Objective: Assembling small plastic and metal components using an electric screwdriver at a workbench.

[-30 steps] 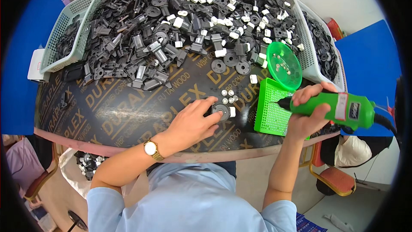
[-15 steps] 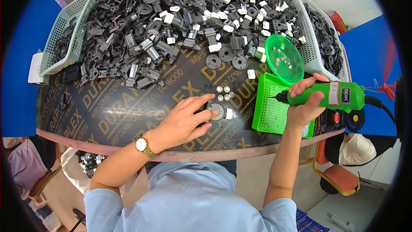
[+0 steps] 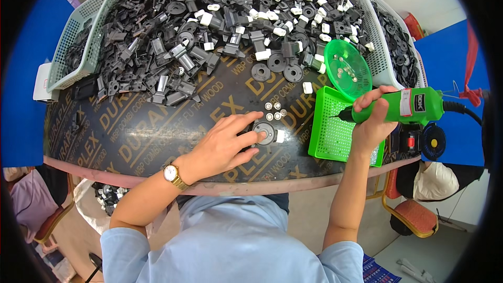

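My left hand (image 3: 225, 144) lies on the table with its fingers around a black plastic part with a round disc end (image 3: 265, 133); one fingertip presses on the disc. A white piece (image 3: 280, 136) sticks out at the disc's right side. The rest of the part is hidden under my fingers. Just above it stand several small silver round pieces (image 3: 269, 117). My right hand (image 3: 373, 118) is closed round a green electric screwdriver (image 3: 414, 106), held level with its bit pointing left, over a green perforated tray (image 3: 318, 147). The bit is apart from the black part.
A big heap of black plastic parts and white pieces (image 3: 206, 19) covers the far side. Grey baskets of black parts stand at left (image 3: 93, 47) and right (image 3: 378, 47). A green round bowl (image 3: 335, 76) holds small metal pieces. The screwdriver's cord (image 3: 468, 111) runs right.
The screwdriver in my right hand has tilted and shifted slightly up. My left hand stays on the black part, almost unmoved.
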Tool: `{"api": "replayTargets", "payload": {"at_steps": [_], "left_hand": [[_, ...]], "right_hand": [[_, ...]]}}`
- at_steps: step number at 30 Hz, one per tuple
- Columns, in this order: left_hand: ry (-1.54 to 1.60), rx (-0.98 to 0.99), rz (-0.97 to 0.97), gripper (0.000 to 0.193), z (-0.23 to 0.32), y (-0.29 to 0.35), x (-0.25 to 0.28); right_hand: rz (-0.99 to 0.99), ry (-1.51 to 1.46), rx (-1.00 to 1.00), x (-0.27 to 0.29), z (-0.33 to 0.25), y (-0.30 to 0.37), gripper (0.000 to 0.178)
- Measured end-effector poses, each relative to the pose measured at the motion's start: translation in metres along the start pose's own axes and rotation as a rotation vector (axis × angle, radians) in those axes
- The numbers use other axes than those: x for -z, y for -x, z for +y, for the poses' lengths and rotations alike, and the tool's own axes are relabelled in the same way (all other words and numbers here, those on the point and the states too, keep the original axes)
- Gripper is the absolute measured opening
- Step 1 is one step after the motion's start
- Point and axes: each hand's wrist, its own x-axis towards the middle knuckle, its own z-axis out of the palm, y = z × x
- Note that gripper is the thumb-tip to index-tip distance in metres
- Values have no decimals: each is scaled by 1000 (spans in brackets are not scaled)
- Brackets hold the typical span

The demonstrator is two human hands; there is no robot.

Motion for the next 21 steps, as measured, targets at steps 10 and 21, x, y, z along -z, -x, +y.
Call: {"api": "replayTargets", "payload": {"at_steps": [10, 21], "left_hand": [[-62, -7, -36, 36, 1, 1, 0], [-59, -5, -35, 35, 1, 4, 3]], "right_hand": [[-80, -314, 28, -38, -52, 12, 66], [-386, -312, -76, -101, -51, 42, 74]]}}
